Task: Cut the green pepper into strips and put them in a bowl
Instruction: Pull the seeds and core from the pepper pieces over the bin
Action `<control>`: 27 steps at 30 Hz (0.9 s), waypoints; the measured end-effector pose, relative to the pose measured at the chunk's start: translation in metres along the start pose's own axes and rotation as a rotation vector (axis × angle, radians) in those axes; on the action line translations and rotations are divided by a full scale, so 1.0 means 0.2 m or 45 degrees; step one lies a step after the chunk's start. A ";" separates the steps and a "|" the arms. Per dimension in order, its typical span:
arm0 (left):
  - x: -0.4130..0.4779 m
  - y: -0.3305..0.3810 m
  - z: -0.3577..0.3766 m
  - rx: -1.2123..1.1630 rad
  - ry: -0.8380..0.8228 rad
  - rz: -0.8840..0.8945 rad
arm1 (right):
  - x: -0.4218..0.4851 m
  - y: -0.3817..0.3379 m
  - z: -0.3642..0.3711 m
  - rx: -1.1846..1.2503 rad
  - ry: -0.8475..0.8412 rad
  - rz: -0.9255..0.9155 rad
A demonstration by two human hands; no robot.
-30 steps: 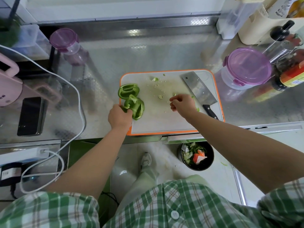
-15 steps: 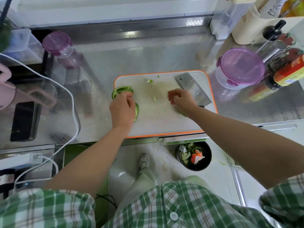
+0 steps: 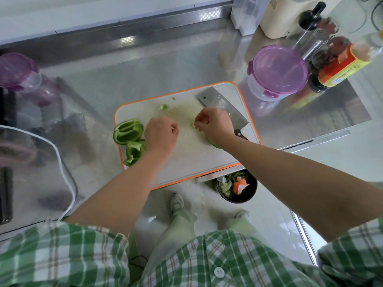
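Between the right hand's [image 3: 215, 126] fingers [image 3: 200, 122], a green pepper scrap [image 3: 193, 124]

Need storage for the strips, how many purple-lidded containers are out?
2: the left container at the frame's far edge, the right container beyond the cutting board's corner. More may be out of frame.

No text is legible; the sauce bottle's orange label [image 3: 339, 68] seems printed but blurred.

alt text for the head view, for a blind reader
Seen from above, a person's right hand pinches a green scrap over an orange-edged cutting board, left hand curled beside it. Green pepper pieces lie left, a cleaver right.
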State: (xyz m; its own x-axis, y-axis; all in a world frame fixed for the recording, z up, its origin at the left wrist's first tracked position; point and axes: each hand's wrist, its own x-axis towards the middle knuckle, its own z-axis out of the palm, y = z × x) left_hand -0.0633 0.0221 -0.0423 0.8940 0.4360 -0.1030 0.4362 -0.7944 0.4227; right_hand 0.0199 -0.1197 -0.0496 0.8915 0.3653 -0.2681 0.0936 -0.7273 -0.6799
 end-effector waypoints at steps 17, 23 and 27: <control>0.06 0.17 0.16 -0.095 -0.289 0.062 | -0.10 0.21 -0.23 -0.226 -0.139 0.157; 0.03 0.24 0.23 -0.436 -0.558 -0.119 | -0.11 0.23 -0.16 -0.180 -0.222 0.263; 0.03 0.25 0.24 -0.482 -0.562 -0.168 | -0.11 0.23 -0.16 -0.060 -0.208 0.299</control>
State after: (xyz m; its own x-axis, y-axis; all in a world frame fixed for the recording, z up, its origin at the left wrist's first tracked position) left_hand -0.0309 -0.0361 -0.0653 0.8283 0.2390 -0.5067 0.5519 -0.5039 0.6645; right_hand 0.0192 -0.1796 -0.0544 0.8085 0.2697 -0.5230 -0.0827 -0.8278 -0.5548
